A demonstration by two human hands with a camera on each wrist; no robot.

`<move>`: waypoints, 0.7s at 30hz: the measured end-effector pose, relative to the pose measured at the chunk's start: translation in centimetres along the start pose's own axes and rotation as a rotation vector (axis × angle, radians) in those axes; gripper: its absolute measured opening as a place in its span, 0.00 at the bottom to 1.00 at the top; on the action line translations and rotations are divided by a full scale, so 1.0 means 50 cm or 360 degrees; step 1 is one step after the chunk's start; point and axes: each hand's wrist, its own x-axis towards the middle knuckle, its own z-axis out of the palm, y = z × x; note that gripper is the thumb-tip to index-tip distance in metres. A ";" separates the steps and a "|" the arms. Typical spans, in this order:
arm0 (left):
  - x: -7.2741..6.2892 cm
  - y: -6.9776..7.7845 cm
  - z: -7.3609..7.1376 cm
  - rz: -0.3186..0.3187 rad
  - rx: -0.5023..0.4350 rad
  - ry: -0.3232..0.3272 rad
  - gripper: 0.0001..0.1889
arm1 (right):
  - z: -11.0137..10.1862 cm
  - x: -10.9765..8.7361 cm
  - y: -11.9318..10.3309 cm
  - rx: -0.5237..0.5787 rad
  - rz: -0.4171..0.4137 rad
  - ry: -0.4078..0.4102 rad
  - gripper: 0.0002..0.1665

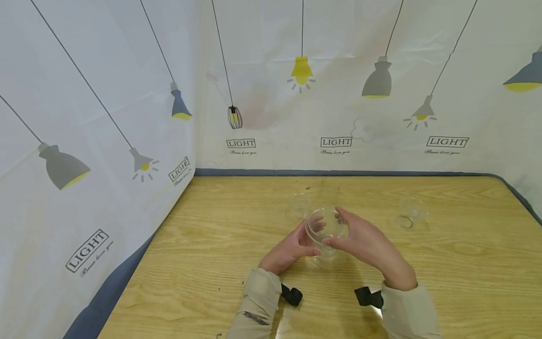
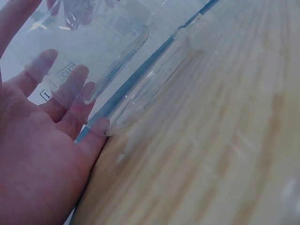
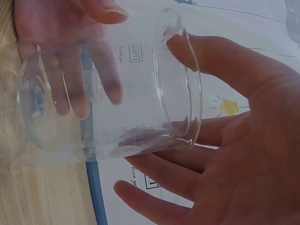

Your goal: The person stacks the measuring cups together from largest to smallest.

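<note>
Beaker (image 1: 328,230) of clear glass is located above the near-centre part of the wood-grain tabletop (image 1: 203,235), held between both hands. Left hand (image 1: 294,242) supports its left side: the thumb lies at the near face, and the remaining fingers (image 2: 28,80) are spread apart along the glass, curving toward the far face. Right hand (image 1: 365,238) grips the right side close to the rim; its thumb presses at the rim on the near side, and its fingers (image 3: 168,176), separated from one another, reach round the opposite wall. In the right wrist view, the beaker shows a pouring spout (image 3: 169,23) and faint graduation marks (image 3: 104,136). Contact between the beaker base and the tabletop cannot be determined. A second clear glass vessel (image 1: 301,203) stands just beyond the held beaker, to the far left; its outline is faint. A third glass vessel (image 1: 414,209), with a ring-shaped edge at its near left, is positioned well apart to the right; whether it is upright or tilted cannot be determined. Black wrist mounts (image 1: 292,295) are fitted beside the pale sleeves (image 1: 258,294). A white backdrop (image 1: 275,94), printed with hanging lamps and the word LIGHT, encloses the far and left edges, bordered below by a blue band (image 1: 338,173).
</note>
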 end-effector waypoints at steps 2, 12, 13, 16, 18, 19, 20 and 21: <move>0.000 0.000 0.001 0.0008 -0.0005 0.0007 0.41 | 0.000 0.000 -0.001 0.0007 -0.0009 0.0003 0.56; 0.001 -0.002 0.002 0.0036 -0.0027 0.0018 0.41 | 0.002 -0.001 -0.004 0.0047 -0.0007 -0.0003 0.56; 0.001 -0.003 0.002 0.0035 -0.0023 0.0017 0.41 | 0.002 -0.001 -0.004 0.0052 -0.0007 -0.0004 0.56; 0.001 -0.003 0.001 0.0033 -0.0012 0.0012 0.41 | 0.002 0.000 -0.005 0.0061 -0.0005 -0.0010 0.56; 0.001 -0.003 0.001 0.0028 -0.0006 0.0005 0.41 | 0.002 0.001 -0.005 0.0065 -0.0004 -0.0014 0.56; 0.001 -0.003 0.000 0.0019 -0.0001 0.0004 0.41 | 0.002 0.001 -0.005 0.0068 -0.0003 -0.0016 0.55; 0.001 -0.003 0.000 0.0012 0.0002 0.0000 0.40 | 0.001 0.002 -0.005 0.0069 -0.0005 -0.0017 0.55; 0.001 -0.002 0.000 0.0002 0.0007 0.0001 0.40 | 0.001 0.002 -0.005 0.0078 -0.0006 -0.0020 0.55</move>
